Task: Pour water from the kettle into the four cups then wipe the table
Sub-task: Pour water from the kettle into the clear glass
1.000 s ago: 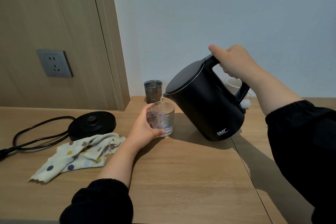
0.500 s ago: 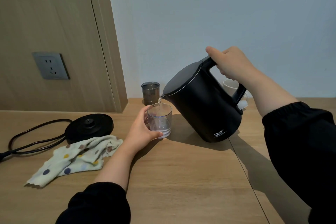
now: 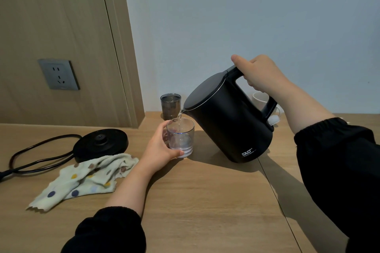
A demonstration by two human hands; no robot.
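Stretching away from the camera, the pale wooden table [image 3: 205, 201] carried two black-sleeved arms across its near edge. To the left lay a crumpled cream cloth [image 3: 86, 178] dotted in yellow, blue and brown, its far corner resting against the round black kettle base [image 3: 100, 144], from which a black cord [image 3: 41, 154] looped off to the left.

Further in, the left hand [image 3: 159, 150] gripped a clear cup [image 3: 182, 139] standing on the table, thumb in front and fingers wrapped round its left side. A thin stream of water fell into it and some water already lay in its lower part, though the exact level was hard to read.

Just right of the cup, the kettle [image 3: 228, 121] was tipped leftward, its spout over the cup's rim. It was matte black with a closed flat lid edged by a thin silvery line and a white "SAST" mark low on its side. The right hand [image 3: 259, 74] clasped the top of its handle, thumb lying forward along it. Whether its lower edge touched the table could not be told.

Behind the clear cup, near the wall, stood a smoky grey cup [image 3: 170, 104]; its contents could not be made out. A white cup [image 3: 260, 99] showed partly behind the kettle's handle. On the wood panel at the far left sat a grey socket [image 3: 58, 74].
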